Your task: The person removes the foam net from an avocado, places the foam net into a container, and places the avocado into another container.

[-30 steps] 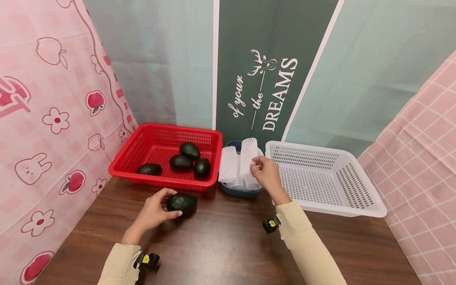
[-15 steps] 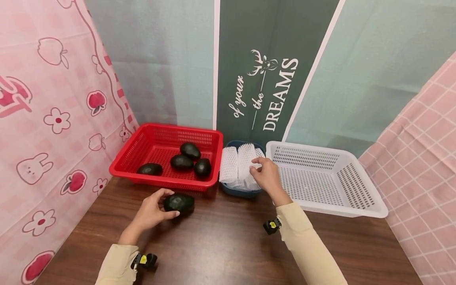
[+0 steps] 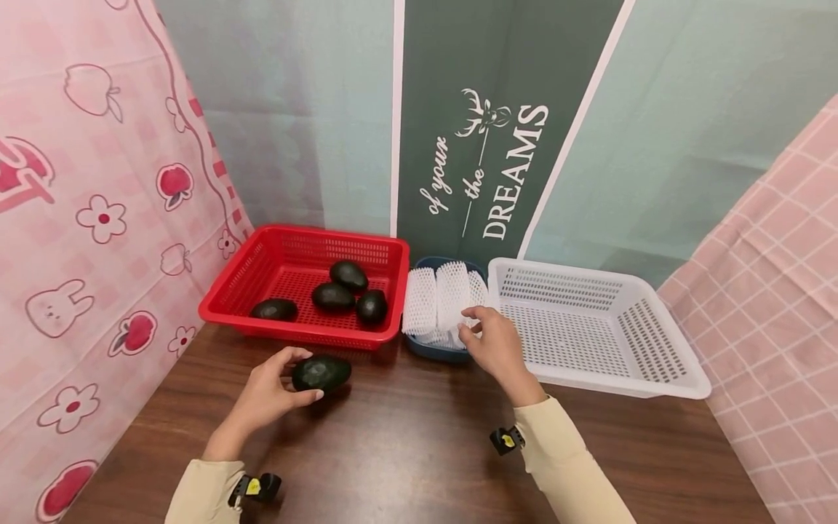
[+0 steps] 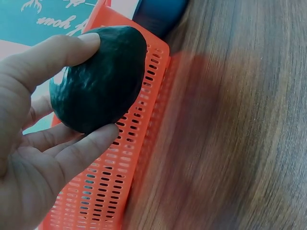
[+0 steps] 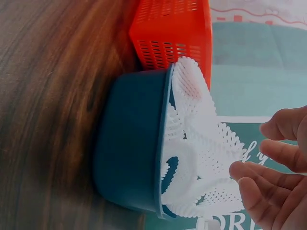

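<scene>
My left hand grips a dark green avocado over the table, thumb on one side and fingers on the other. In the left wrist view the avocado shows between the thumb and fingertips, with the red basket behind it. White foam net sleeves fill a small blue bin. By the bin's right side hovers my right hand, its fingers loosely bent and holding nothing. Seen from the right wrist, those fingertips come right up to the foam nets.
Left of the bin stands a red basket with several avocados in it. A white basket stands to the right. Printed cloth hangs at the back and both sides of the wooden table.
One foam net, raised near my right hand a second ago, has sunk back into the bin. My right hand has drawn slightly down; my left hand has shifted slightly left with the avocado.
</scene>
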`<control>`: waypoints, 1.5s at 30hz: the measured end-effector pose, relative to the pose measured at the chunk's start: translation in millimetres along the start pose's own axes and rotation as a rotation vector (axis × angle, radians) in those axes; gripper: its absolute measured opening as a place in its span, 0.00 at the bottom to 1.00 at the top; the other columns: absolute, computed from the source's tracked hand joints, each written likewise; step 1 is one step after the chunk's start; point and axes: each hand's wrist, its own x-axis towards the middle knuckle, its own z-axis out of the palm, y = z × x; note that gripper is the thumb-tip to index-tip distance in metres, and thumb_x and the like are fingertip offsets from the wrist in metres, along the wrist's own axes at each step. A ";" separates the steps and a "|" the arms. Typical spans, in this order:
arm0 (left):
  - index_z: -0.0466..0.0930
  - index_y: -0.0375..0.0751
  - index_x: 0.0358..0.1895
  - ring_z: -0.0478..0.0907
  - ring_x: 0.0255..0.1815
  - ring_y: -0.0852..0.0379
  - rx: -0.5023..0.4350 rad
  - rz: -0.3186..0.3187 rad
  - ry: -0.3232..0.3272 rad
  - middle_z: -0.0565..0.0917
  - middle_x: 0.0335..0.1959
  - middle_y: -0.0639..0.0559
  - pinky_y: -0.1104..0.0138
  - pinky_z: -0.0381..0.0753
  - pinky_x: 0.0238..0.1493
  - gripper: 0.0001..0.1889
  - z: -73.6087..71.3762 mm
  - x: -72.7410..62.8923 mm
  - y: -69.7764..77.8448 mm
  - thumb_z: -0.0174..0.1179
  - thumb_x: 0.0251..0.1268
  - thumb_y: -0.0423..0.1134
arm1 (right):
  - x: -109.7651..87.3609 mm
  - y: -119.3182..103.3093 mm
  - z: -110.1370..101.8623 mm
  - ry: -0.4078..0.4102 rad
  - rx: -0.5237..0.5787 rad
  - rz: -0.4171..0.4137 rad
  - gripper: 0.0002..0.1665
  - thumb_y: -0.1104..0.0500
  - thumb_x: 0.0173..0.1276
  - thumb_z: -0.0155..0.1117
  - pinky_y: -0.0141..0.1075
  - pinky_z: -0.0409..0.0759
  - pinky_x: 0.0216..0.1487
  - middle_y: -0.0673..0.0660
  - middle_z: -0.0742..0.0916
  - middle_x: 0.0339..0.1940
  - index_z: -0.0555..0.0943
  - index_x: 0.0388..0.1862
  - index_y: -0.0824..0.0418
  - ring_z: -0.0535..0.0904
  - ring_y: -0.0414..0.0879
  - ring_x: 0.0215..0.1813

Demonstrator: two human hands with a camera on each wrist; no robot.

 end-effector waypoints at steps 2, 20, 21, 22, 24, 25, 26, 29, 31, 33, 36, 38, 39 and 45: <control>0.74 0.43 0.48 0.79 0.38 0.49 -0.003 0.001 0.000 0.78 0.44 0.49 0.61 0.81 0.36 0.29 -0.5 -0.3 0.3 0.77 0.37 0.38 | -1.8 0.5 0.4 -0.016 -0.007 -0.002 0.14 0.60 0.57 0.65 0.47 0.75 0.32 0.60 0.84 0.39 0.82 0.43 0.63 0.81 0.53 0.34; 0.75 0.44 0.49 0.78 0.39 0.56 -0.041 0.086 0.093 0.80 0.44 0.51 0.66 0.80 0.37 0.30 -3.4 3.0 26.5 0.78 0.36 0.38 | -6.5 -25.5 -3.4 -0.248 -0.043 -0.052 0.25 0.55 0.56 0.68 0.47 0.75 0.43 0.61 0.81 0.47 0.78 0.53 0.61 0.77 0.54 0.45; 0.75 0.44 0.49 0.78 0.40 0.56 -0.042 0.091 0.098 0.80 0.44 0.51 0.66 0.80 0.37 0.30 -3.6 4.1 27.7 0.78 0.37 0.38 | -5.9 -27.2 -3.0 -0.250 -0.043 -0.063 0.25 0.55 0.56 0.69 0.47 0.75 0.44 0.61 0.81 0.47 0.78 0.53 0.61 0.77 0.54 0.46; 0.75 0.44 0.49 0.78 0.40 0.56 -0.044 0.094 0.103 0.80 0.44 0.51 0.66 0.80 0.37 0.30 -3.7 4.8 28.9 0.78 0.37 0.38 | -5.2 -28.9 -2.6 -0.256 -0.041 -0.072 0.25 0.55 0.56 0.69 0.48 0.74 0.45 0.60 0.81 0.47 0.78 0.53 0.61 0.77 0.55 0.47; 0.75 0.44 0.50 0.78 0.40 0.56 -0.045 0.102 0.114 0.80 0.44 0.52 0.67 0.80 0.37 0.31 -3.7 5.8 30.7 0.78 0.37 0.39 | -4.4 -31.9 -1.8 -0.276 -0.037 -0.092 0.26 0.55 0.56 0.69 0.48 0.74 0.47 0.60 0.81 0.48 0.78 0.53 0.61 0.77 0.54 0.49; 0.76 0.45 0.50 0.78 0.40 0.57 -0.043 0.107 0.122 0.80 0.44 0.52 0.67 0.80 0.37 0.31 -3.6 6.3 31.4 0.78 0.37 0.39 | -3.9 -33.5 -1.5 -0.288 -0.036 -0.099 0.26 0.55 0.56 0.68 0.48 0.74 0.48 0.60 0.81 0.49 0.77 0.54 0.61 0.76 0.54 0.50; 0.76 0.45 0.50 0.77 0.41 0.57 -0.039 0.113 0.131 0.80 0.44 0.53 0.67 0.80 0.37 0.31 -3.4 6.8 32.1 0.78 0.36 0.39 | -3.4 -34.9 -1.1 -0.299 -0.035 -0.104 0.26 0.55 0.56 0.68 0.48 0.73 0.49 0.60 0.80 0.50 0.77 0.54 0.61 0.76 0.54 0.51; 0.76 0.46 0.50 0.77 0.41 0.59 -0.034 0.131 0.166 0.80 0.43 0.54 0.68 0.79 0.37 0.31 -3.2 8.7 34.7 0.78 0.35 0.39 | -1.5 -39.0 0.8 -0.329 -0.033 -0.117 0.27 0.55 0.56 0.68 0.47 0.73 0.51 0.60 0.79 0.52 0.77 0.55 0.61 0.74 0.53 0.54; 0.77 0.46 0.50 0.77 0.40 0.59 -0.040 0.133 0.192 0.80 0.42 0.55 0.68 0.80 0.36 0.32 -2.8 10.3 36.8 0.79 0.35 0.38 | 0.1 -41.3 2.8 -0.340 -0.022 -0.132 0.28 0.54 0.56 0.68 0.46 0.72 0.52 0.60 0.79 0.52 0.76 0.56 0.61 0.74 0.53 0.54; 0.77 0.45 0.50 0.77 0.39 0.58 -0.055 0.134 0.214 0.80 0.42 0.54 0.69 0.79 0.36 0.32 -1.2 12.1 38.5 0.79 0.35 0.38 | 1.2 -42.8 5.4 -0.346 -0.013 -0.147 0.28 0.54 0.56 0.69 0.45 0.72 0.52 0.60 0.79 0.52 0.76 0.56 0.61 0.74 0.52 0.55; 0.78 0.44 0.51 0.77 0.41 0.57 -0.086 0.135 0.244 0.80 0.44 0.53 0.71 0.79 0.35 0.31 2.5 14.8 39.8 0.78 0.35 0.37 | 2.4 -45.2 10.1 -0.356 0.000 -0.176 0.28 0.54 0.56 0.68 0.44 0.72 0.53 0.59 0.79 0.52 0.76 0.56 0.61 0.74 0.51 0.54; 0.78 0.43 0.51 0.77 0.42 0.57 -0.097 0.136 0.263 0.79 0.45 0.52 0.73 0.78 0.35 0.31 5.5 17.3 40.4 0.78 0.36 0.37 | 3.1 -46.8 13.2 -0.362 -0.001 -0.188 0.28 0.54 0.57 0.68 0.44 0.72 0.52 0.59 0.79 0.51 0.76 0.56 0.60 0.74 0.51 0.54; 0.78 0.43 0.51 0.77 0.43 0.57 -0.097 0.135 0.270 0.79 0.46 0.52 0.73 0.78 0.36 0.31 6.8 18.7 40.9 0.78 0.36 0.37 | 3.7 -47.8 14.5 -0.366 -0.003 -0.192 0.28 0.53 0.57 0.68 0.43 0.72 0.53 0.59 0.79 0.52 0.76 0.57 0.60 0.74 0.51 0.54; 0.77 0.43 0.52 0.76 0.42 0.57 -0.064 0.140 0.306 0.79 0.46 0.51 0.66 0.80 0.36 0.32 11.5 30.1 46.6 0.78 0.37 0.39 | 7.1 -52.3 21.1 -0.380 -0.016 -0.212 0.29 0.52 0.57 0.67 0.42 0.73 0.52 0.58 0.79 0.52 0.76 0.57 0.59 0.73 0.49 0.54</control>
